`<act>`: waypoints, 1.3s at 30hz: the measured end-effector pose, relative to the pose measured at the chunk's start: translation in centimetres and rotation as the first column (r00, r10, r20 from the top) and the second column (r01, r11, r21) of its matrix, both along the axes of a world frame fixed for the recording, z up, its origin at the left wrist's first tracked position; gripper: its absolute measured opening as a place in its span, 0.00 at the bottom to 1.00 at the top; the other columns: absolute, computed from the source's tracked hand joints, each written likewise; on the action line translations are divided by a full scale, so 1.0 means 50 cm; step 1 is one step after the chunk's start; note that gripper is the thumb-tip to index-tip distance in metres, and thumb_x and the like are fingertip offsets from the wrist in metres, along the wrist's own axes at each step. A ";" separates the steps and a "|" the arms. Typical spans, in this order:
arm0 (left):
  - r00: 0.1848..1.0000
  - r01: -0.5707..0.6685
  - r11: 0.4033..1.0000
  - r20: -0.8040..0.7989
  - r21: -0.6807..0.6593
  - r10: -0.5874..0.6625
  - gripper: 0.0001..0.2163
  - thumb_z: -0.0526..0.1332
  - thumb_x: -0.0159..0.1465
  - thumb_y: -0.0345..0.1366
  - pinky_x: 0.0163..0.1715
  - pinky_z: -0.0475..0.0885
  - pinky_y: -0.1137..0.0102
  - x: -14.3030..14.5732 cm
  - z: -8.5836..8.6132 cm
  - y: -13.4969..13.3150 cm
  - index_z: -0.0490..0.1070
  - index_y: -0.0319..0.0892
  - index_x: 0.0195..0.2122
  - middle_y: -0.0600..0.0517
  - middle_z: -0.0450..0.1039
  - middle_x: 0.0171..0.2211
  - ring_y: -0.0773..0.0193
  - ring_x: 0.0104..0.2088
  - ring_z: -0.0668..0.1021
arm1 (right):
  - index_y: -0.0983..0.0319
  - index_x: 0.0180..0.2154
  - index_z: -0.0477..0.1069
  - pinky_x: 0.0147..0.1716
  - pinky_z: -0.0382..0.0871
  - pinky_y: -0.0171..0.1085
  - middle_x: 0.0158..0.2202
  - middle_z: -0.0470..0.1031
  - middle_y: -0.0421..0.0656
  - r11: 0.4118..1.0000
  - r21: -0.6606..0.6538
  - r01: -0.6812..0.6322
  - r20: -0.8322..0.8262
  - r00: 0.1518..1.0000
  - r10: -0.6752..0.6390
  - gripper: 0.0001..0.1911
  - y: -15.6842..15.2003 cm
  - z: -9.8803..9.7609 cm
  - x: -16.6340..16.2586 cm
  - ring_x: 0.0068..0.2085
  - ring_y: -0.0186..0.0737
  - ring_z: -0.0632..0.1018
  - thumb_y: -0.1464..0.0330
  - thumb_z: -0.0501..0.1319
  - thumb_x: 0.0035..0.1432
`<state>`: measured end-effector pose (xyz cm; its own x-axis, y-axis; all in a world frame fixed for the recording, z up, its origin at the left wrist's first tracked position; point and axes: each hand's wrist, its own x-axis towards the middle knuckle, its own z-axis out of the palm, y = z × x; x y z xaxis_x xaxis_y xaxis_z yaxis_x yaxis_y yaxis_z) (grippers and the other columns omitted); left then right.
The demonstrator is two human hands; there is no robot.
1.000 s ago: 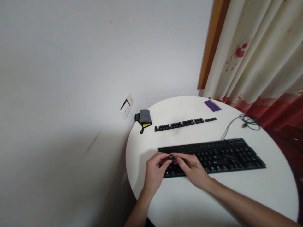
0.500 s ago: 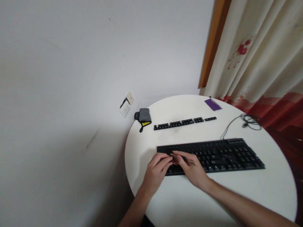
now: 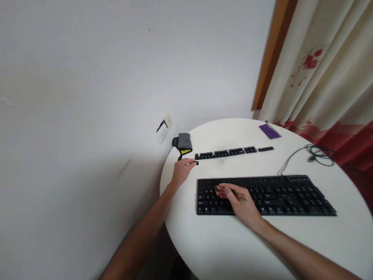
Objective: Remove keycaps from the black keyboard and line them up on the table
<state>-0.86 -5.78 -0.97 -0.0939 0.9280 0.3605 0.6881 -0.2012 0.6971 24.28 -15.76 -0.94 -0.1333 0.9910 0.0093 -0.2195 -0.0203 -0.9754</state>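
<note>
A black keyboard (image 3: pixel 285 194) lies across the round white table (image 3: pixel 233 241). My right hand (image 3: pixel 237 198) rests on its left part, fingers bent around a thin tool held against the keys. My left hand (image 3: pixel 182 171) reaches to the far left of the table and pinches a small black keycap (image 3: pixel 196 163) just below the left end of a row of loose black keycaps (image 3: pixel 230 153). That row runs left to right behind the keyboard.
A grey and yellow pouch (image 3: pixel 183 143) sits at the table's left edge near a wall socket (image 3: pixel 163 130). A purple card (image 3: pixel 270 131) lies at the back. The keyboard's cable (image 3: pixel 317 152) coils at the right, by the curtain (image 3: pixel 326 70).
My left hand has left the keyboard and moved up and away to the left end of the keycap row, carrying a keycap. My right hand stays on the keyboard.
</note>
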 end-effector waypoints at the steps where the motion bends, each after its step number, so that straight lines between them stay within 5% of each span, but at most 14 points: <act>1: 1.000 0.004 1.000 0.000 -0.010 -0.004 0.05 0.66 0.58 0.35 0.34 0.74 0.68 -0.005 -0.013 0.014 0.80 0.42 0.35 0.48 0.81 0.35 0.61 0.32 0.80 | 0.64 0.40 0.79 0.40 0.80 0.45 0.38 0.82 0.50 1.000 0.004 -0.003 0.001 1.000 0.003 0.21 0.000 -0.001 0.000 0.35 0.44 0.83 0.52 0.64 0.56; 10: 1.000 0.024 0.999 0.021 -0.036 -0.023 0.05 0.68 0.55 0.34 0.34 0.73 0.68 -0.021 -0.055 0.032 0.80 0.43 0.33 0.49 0.80 0.36 0.62 0.32 0.78 | 0.62 0.39 0.80 0.39 0.79 0.45 0.38 0.82 0.49 1.000 -0.003 -0.019 0.013 1.000 0.019 0.20 -0.004 -0.001 0.002 0.35 0.44 0.82 0.52 0.65 0.56; 17: 0.992 -0.111 0.991 0.047 -0.075 0.115 0.17 0.71 0.51 0.36 0.32 0.73 0.69 -0.019 -0.067 0.024 0.77 0.39 0.42 0.50 0.79 0.32 0.64 0.29 0.77 | 0.62 0.40 0.80 0.41 0.79 0.46 0.40 0.82 0.49 0.999 0.016 -0.033 0.031 0.999 0.033 0.19 -0.008 0.001 0.003 0.37 0.45 0.82 0.53 0.63 0.58; 24: 0.979 -0.195 0.974 -0.086 -0.115 0.185 0.10 0.71 0.51 0.39 0.33 0.70 0.69 -0.006 -0.064 0.025 0.78 0.40 0.31 0.50 0.77 0.28 0.62 0.29 0.77 | 0.62 0.41 0.80 0.43 0.79 0.46 0.41 0.81 0.49 0.998 0.034 -0.052 0.052 0.997 0.050 0.18 -0.008 -0.001 0.004 0.38 0.45 0.82 0.54 0.63 0.60; 39: 0.974 -0.185 0.980 -0.147 -0.070 0.173 0.09 0.70 0.54 0.39 0.36 0.69 0.68 0.000 -0.065 0.043 0.80 0.40 0.35 0.50 0.78 0.29 0.61 0.31 0.78 | 0.62 0.40 0.80 0.41 0.79 0.43 0.40 0.82 0.50 0.997 0.054 -0.060 0.113 0.992 0.053 0.20 -0.012 0.009 0.004 0.38 0.44 0.82 0.53 0.62 0.60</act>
<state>-0.84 -3.62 -4.22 -0.2153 0.9278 0.3046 0.7995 -0.0117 0.6005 24.50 -16.37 -0.48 -0.1926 0.9801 0.0480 -0.1096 0.0271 -0.9936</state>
